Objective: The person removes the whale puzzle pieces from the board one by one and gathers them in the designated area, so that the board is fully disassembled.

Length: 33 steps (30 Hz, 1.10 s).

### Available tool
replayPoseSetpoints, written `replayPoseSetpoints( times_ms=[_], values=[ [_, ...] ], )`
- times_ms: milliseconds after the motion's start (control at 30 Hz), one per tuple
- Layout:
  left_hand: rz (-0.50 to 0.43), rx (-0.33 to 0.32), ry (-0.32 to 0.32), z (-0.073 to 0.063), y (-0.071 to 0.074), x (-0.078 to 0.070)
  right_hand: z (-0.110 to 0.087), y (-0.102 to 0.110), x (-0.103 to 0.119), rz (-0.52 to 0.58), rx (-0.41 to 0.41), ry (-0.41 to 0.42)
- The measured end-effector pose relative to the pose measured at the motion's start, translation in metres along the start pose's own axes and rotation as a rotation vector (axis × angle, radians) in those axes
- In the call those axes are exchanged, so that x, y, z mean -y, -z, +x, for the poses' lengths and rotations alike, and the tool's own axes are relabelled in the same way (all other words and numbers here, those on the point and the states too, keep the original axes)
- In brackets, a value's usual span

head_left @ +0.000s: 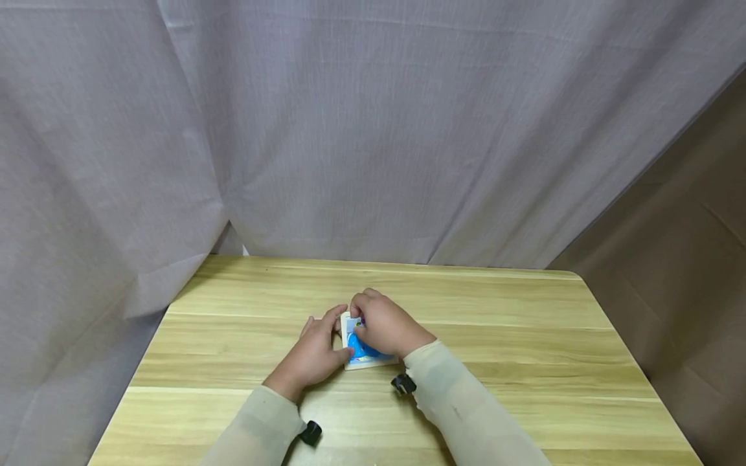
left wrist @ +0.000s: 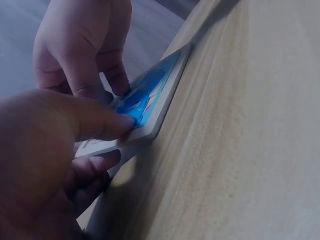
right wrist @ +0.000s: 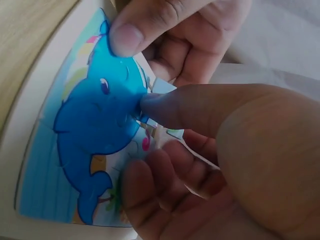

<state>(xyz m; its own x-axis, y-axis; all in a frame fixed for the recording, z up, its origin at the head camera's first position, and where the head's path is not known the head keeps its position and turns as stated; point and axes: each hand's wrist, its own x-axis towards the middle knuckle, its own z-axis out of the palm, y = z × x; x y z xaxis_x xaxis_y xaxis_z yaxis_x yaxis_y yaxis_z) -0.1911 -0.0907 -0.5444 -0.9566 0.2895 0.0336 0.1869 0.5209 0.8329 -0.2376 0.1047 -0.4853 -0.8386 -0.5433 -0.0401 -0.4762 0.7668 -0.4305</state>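
Observation:
A wooden-framed jigsaw puzzle [head_left: 373, 364] with a blue dolphin picture [right wrist: 95, 125] is on the table, close in front of the person. My left hand [head_left: 315, 355] holds it by its left side, thumb on the dolphin and fingers at and under the edge, as the left wrist view shows. Over the upper part of the board, my right hand [head_left: 389, 325] pinches a puzzle piece [right wrist: 163, 88] between thumb and curled fingers. That piece sits askew, with a gap in the picture beside the thumb. The fingers hide much of it.
The wood-grain table [head_left: 524, 362] reaches out on both sides of the hands. A grey curtain [head_left: 373, 129] hangs behind its far edge, and a brown cloth [head_left: 688, 259] hangs at the right. Black wrist cameras [head_left: 311, 433] are on both sleeves.

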Motion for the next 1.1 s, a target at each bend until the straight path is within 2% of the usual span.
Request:
replayPoseSetpoints(
  times_ms=[233, 667, 900, 1100],
  values=[
    [0.125, 0.009, -0.049, -0.002, -0.001, 0.002, -0.003, -0.004, -0.009, 0.092, 0.054, -0.017],
    [0.342, 0.013, -0.093, -0.008, -0.002, 0.006, -0.005, -0.011, -0.022, 0.176, 0.006, -0.009],
    [0.406, -0.001, -0.107, -0.01, -0.001, 0.003, -0.009, -0.01, -0.023, 0.239, -0.003, -0.021],
    [0.422, -0.021, -0.116, -0.01, -0.002, 0.004, -0.011, -0.011, -0.024, 0.261, 0.024, -0.007]
  ],
)
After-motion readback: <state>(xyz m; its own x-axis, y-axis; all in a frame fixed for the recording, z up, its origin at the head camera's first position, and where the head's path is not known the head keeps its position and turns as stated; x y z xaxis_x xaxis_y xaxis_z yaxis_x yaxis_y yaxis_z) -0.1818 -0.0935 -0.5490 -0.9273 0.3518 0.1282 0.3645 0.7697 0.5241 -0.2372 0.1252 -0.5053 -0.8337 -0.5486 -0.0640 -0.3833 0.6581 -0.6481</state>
